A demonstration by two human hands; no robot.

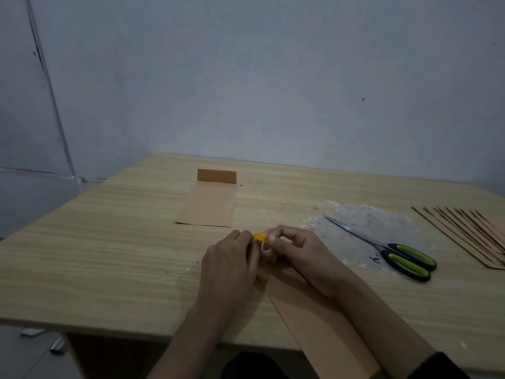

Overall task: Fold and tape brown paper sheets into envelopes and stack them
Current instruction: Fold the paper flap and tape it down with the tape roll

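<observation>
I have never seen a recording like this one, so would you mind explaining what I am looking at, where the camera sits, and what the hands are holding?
There is no machine here: a person works with bare hands. The single picture comes from a camera worn on their head, looking forward and down. The left hand and right hand together pinch a small tape roll, partly yellow. Under them lies a brown paper sheet that runs back over the near edge of the wooden table. Farther away lies a folded brown envelope with its flap standing up. To the right, scissors with green and black handles rest on a whitish patch. Beyond them is a fanned stack of brown sheets.
</observation>
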